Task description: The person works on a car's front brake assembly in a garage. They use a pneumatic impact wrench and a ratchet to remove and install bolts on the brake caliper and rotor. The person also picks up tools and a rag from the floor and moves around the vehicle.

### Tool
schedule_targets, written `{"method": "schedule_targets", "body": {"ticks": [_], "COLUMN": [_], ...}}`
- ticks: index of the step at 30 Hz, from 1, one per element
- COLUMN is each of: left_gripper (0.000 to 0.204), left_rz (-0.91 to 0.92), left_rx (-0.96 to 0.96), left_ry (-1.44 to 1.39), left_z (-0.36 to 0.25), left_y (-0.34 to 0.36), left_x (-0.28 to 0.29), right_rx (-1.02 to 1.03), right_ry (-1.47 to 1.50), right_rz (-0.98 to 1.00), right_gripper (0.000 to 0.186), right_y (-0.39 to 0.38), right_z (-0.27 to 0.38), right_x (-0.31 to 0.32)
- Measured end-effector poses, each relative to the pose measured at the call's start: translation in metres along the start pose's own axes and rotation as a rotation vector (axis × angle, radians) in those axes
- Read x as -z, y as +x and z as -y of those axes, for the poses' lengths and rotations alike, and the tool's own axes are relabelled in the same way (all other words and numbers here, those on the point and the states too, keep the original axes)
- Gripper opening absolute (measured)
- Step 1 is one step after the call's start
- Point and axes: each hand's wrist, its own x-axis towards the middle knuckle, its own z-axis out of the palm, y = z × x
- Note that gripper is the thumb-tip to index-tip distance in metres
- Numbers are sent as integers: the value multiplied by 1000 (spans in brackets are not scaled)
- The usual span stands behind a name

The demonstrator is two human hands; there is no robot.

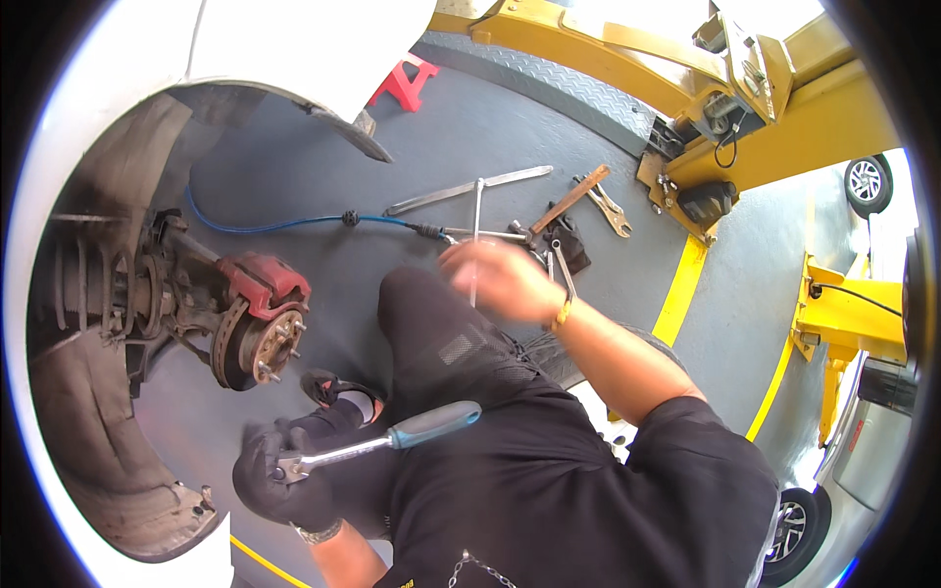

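My left hand (263, 480), in a black glove, is closed around the head of a ratchet wrench (436, 423). The wrench's grey and teal handle points right, across my lap. Bare and smeared by motion, my right hand (505, 279) is over the tools on the floor, above my knee. Nearest to it are a metal cross wrench (478, 211) and a combination wrench (563, 269). Whether its fingers touch or hold anything cannot be made out. To the left, a wheel hub with exposed studs shows a brake disc (231, 343) and a red caliper (267, 282).
A blue air hose (274, 230) runs across the grey floor beside a long pry bar (470, 189). A wooden-handled hammer (573, 200) and a black cloth-like item (573, 247) lie farther right. The white car's fender (294, 44) arches overhead; a yellow lift arm (608, 59) spans the back.
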Motion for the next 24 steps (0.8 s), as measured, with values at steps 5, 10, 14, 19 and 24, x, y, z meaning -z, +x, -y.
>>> {"method": "schedule_targets", "body": {"ticks": [5, 10, 14, 19, 24], "left_gripper": [19, 29, 25, 26, 23], "left_rz": [182, 227, 233, 178, 196], "left_rx": [84, 222, 328, 153, 233], "left_ry": [-92, -330, -376, -182, -300], "left_z": [-36, -26, -30, -34, -42], "left_y": [2, -13, -19, -21, -17], "left_x": [-2, -23, -29, -38, -33], "right_rx": [120, -53, -57, -51, -23], "right_ry": [-32, 67, 152, 161, 163], "right_rz": [597, 562, 481, 417, 405], "right_gripper": [51, 50, 50, 50, 51], "right_y": [-12, -10, -16, -19, -18], "right_z": [133, 158, 148, 144, 146], "right_x": [-61, -65, -63, -66, -66]}}
